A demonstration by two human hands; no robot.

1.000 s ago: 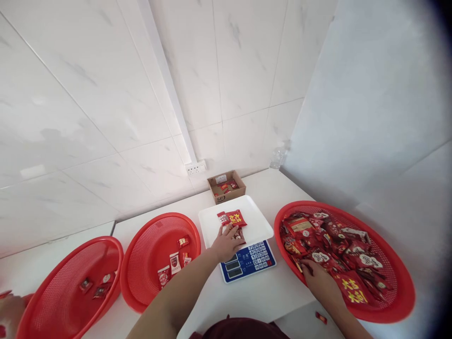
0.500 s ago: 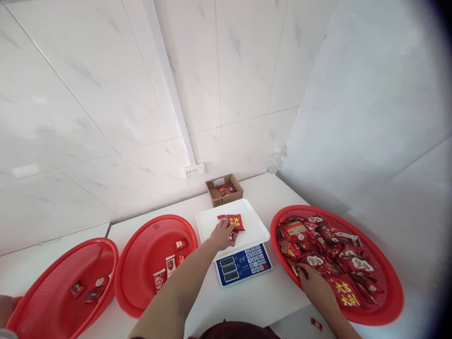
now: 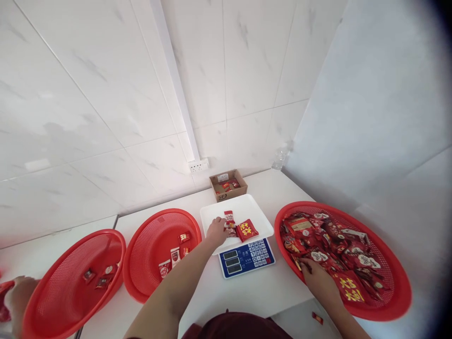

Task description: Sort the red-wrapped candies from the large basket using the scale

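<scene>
My left hand [image 3: 216, 231] is over the white scale tray [image 3: 208, 214], its fingers bent and closed on small red snack packets [image 3: 230, 225]. Right beside them on the tray lies a bigger red packet with yellow characters [image 3: 247, 230]. My right hand [image 3: 318, 278] reaches over the near rim of the right red basket [image 3: 402, 301]. Its fingertips are pinched together by a narrow gold-and-red packet [image 3: 296, 262]; what they hold is hidden. Many red snack packets [image 3: 321, 256] fill that basket. The blue scale panel [image 3: 246, 259] sits below the tray.
Two more red baskets [image 3: 136, 235] [image 3: 35, 310], each with a few packets, stand to the left. A small cardboard box [image 3: 231, 193] is behind the scale. Another person's hand [image 3: 21, 296] holds something red at far left. A clear bottle [image 3: 279, 159] stands in the corner.
The yellow-lettered packet has come out from under my left hand and lies to its right. Small packets now show at my fingers. My right hand stays at the basket rim.
</scene>
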